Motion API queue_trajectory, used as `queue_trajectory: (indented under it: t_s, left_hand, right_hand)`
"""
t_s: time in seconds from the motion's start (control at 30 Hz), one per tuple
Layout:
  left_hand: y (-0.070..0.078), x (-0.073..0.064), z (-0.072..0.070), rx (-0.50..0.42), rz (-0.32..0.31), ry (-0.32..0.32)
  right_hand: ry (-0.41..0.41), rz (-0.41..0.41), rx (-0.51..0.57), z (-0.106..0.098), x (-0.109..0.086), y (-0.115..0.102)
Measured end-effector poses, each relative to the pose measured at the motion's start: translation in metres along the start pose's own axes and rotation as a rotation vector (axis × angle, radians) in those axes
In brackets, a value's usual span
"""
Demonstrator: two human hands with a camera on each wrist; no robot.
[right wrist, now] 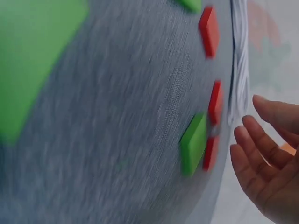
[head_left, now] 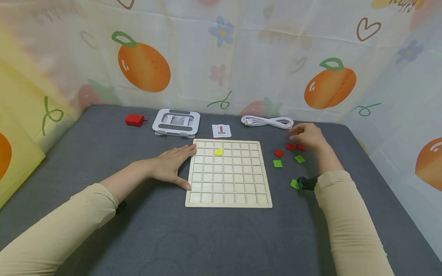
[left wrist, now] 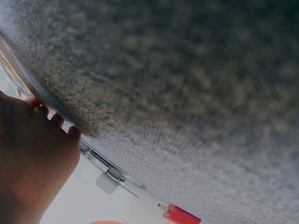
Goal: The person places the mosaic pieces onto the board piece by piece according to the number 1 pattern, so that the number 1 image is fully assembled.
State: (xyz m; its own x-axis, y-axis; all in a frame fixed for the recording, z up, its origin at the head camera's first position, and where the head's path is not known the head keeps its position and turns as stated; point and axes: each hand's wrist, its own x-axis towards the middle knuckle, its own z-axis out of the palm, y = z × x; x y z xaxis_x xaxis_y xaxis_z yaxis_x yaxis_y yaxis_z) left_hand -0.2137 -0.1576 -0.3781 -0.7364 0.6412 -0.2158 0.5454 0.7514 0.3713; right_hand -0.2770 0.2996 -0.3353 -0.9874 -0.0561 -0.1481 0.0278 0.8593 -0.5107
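Observation:
A pale wooden grid board (head_left: pixel 228 205) lies flat, with one yellow tile (head_left: pixel 218 152) in a cell of an upper row. Along the board's left edge rests my left hand (head_left: pixel 172 165), its thumb and fingers spread. My right hand (head_left: pixel 307 135) hovers over the far right of the table, fingers loosely bent; the right wrist view shows nothing between them. Close below it lie three red tiles (head_left: pixel 278 153) and a green tile (head_left: pixel 299 158). Two more green tiles, one beside the board (head_left: pixel 277 163) and one near the right wrist (head_left: pixel 294 184), lie on the table.
Along the back are a red plug adapter (head_left: pixel 134 120), a grey-white folding stand (head_left: pixel 176 123), a small printed grid card (head_left: pixel 221 130) and a coiled white cable (head_left: pixel 267 122). Behind the dark grey table (head_left: pixel 221 241) hangs a fruit-patterned curtain (head_left: pixel 193 57).

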Motion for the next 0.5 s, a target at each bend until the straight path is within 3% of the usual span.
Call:
queue_trajectory:
  t_s: [0.17,0.3,0.5]
  left_hand:
    - [0.000,0.000,0.000,0.009,0.001,-0.001]
    - [0.000,0.000,0.000,0.010,-0.002,-0.004]
    - [-0.001,0.001,0.001,0.012,-0.005,-0.005]
  right_hand:
    - [-0.025,0.047,-0.015,-0.007,-0.003,0.022]
    - [-0.095,0.070,-0.035,-0.010,-0.004,0.034]
    - [-0.180,0.067,-0.021,-0.009,-0.006,0.040]
